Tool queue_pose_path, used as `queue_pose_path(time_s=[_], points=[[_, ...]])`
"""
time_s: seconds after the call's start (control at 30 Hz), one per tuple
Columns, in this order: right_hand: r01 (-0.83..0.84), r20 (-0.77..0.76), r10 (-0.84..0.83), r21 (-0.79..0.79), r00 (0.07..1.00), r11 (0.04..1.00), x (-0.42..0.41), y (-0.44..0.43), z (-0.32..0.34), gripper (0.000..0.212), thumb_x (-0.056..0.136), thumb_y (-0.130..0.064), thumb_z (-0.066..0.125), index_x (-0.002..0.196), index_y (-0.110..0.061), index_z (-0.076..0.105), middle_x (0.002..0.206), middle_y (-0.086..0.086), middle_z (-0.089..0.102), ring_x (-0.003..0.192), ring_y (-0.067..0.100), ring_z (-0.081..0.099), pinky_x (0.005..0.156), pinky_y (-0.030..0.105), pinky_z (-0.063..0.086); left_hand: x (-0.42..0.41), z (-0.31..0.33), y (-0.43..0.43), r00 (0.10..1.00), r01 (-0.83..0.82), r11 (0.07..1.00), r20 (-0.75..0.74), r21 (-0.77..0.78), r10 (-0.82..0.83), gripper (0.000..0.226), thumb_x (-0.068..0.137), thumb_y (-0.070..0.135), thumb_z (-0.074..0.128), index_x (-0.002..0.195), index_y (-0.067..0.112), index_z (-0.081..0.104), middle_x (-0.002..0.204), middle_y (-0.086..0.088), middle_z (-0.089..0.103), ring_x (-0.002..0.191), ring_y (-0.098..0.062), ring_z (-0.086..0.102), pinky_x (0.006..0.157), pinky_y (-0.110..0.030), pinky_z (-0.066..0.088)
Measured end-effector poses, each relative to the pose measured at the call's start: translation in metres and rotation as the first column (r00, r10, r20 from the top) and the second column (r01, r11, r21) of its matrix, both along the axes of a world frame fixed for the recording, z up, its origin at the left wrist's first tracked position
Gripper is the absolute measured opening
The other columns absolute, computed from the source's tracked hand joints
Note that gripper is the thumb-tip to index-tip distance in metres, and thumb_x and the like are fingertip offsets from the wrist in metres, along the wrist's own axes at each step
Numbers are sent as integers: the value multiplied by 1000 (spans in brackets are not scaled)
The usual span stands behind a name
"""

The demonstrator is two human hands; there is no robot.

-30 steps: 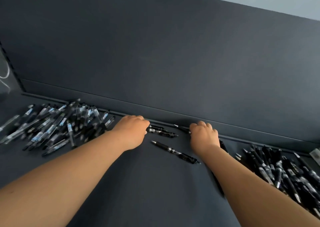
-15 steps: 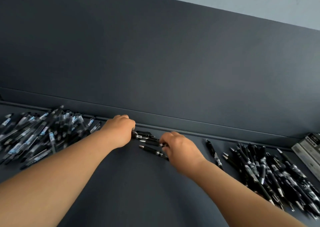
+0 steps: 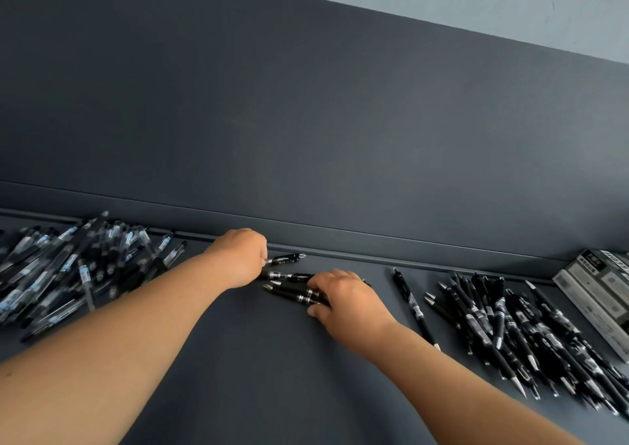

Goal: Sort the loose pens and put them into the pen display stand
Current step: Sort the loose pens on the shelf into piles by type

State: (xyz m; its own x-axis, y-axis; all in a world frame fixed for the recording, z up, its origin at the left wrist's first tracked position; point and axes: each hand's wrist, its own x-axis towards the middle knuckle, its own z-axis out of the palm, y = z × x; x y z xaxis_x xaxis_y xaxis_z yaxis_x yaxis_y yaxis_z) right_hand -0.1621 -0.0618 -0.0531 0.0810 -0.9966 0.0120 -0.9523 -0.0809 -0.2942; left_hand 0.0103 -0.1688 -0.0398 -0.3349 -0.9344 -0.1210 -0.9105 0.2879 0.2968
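My right hand (image 3: 343, 296) is curled over a small bundle of black pens (image 3: 299, 293). The fingers lie across the barrels and the thumb is tucked in below, so it is gripping them against the dark table (image 3: 272, 376) with their silver tips pointing left. My left hand (image 3: 238, 257) sits just beside it, knuckles up and fingers folded under. A short black pen (image 3: 286, 259) pokes out from its fingertips. From this angle I cannot tell whether that hand is pinching the pen or only touching its tip. Another black pen (image 3: 289, 276) lies between the two hands.

Further right, a single pen (image 3: 412, 303) lies on its own, near the edge of a heap of black pens (image 3: 527, 335). Past that heap, at the right edge of the view, is a grey printed box (image 3: 599, 291). On the far left a second heap holds clear-barrelled pens (image 3: 78, 267), close against my left forearm. A dark back panel (image 3: 306, 121) rises behind the table.
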Motion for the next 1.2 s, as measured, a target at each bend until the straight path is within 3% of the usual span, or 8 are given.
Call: queue_pose_path(time_s=[0.27, 0.4, 0.5, 0.7, 0.93, 1.07, 1.13, 1.2], points=[[54, -67, -49, 74, 997, 996, -2, 2, 2, 25, 92, -19, 52, 115, -13, 56, 116, 7, 55, 110, 27, 51, 87, 31, 41, -9, 10, 8, 996, 83, 978, -45, 189, -76, 19, 84, 14, 53, 91, 30, 62, 94, 8, 62, 87, -16, 59, 66, -25, 45], [111, -85, -103, 93, 991, 989, -12, 7, 4, 18, 92, -17, 50, 108, -10, 57, 112, 9, 54, 104, 29, 53, 78, 30, 40, -7, 17, 16, 990, 79, 977, 98, 198, -100, 16, 82, 24, 68, 96, 19, 61, 95, 2, 59, 82, -17, 53, 59, -24, 38], [159, -40, -156, 66, 987, 985, -20, 14, 9, 17, 93, -18, 49, 106, -9, 56, 109, 9, 53, 94, 29, 55, 71, 29, 39, -12, 18, 23, 974, 102, 983, 185, 153, -130, 18, 86, 29, 64, 90, 15, 53, 85, -1, 51, 73, -19, 45, 55, -26, 32], [277, 30, -275, -79, 961, 958, -46, 34, 33, 11, 92, -13, 45, 99, -9, 51, 100, 8, 55, 78, 25, 45, 65, 29, 32, -47, 27, 39, 998, 64, 991, -1, 114, -64, 24, 90, 35, 57, 79, 18, 44, 81, 1, 48, 68, -16, 44, 55, -29, 31], [513, 29, -513, -108, 858, 852, -103, 71, 57, 9, 89, -5, 44, 91, -12, 40, 102, 11, 60, 94, 31, 57, 66, 29, 31, -145, 40, 89, 972, -5, 990, -234, 142, 39, 18, 89, 22, 50, 74, 14, 45, 76, -3, 47, 65, -21, 43, 50, -26, 28], [580, 18, -582, -103, 813, 808, -133, 87, 59, 15, 87, -2, 45, 90, -12, 34, 108, 14, 57, 101, 34, 55, 71, 31, 33, -189, 25, 106, 961, -116, 974, -228, 194, 159, 22, 90, 23, 51, 103, 10, 61, 105, -11, 62, 87, -28, 59, 61, -26, 41], [569, -13, -572, -84, 820, 818, -144, 91, 54, 15, 88, -6, 48, 100, -11, 40, 118, 14, 51, 110, 32, 49, 80, 32, 36, -202, 17, 111, 958, -185, 965, -183, 188, 219, 32, 88, 28, 54, 114, 10, 60, 115, -11, 57, 99, -29, 59, 74, -29, 49], [505, -72, -506, -38, 859, 862, -154, 94, 43, 36, 92, -19, 51, 126, -11, 41, 133, 11, 43, 123, 32, 39, 96, 37, 37, -214, 11, 116, 950, -233, 955, -169, 182, 264, 42, 87, 33, 55, 122, 10, 54, 126, -10, 48, 106, -30, 56, 84, -35, 52]])
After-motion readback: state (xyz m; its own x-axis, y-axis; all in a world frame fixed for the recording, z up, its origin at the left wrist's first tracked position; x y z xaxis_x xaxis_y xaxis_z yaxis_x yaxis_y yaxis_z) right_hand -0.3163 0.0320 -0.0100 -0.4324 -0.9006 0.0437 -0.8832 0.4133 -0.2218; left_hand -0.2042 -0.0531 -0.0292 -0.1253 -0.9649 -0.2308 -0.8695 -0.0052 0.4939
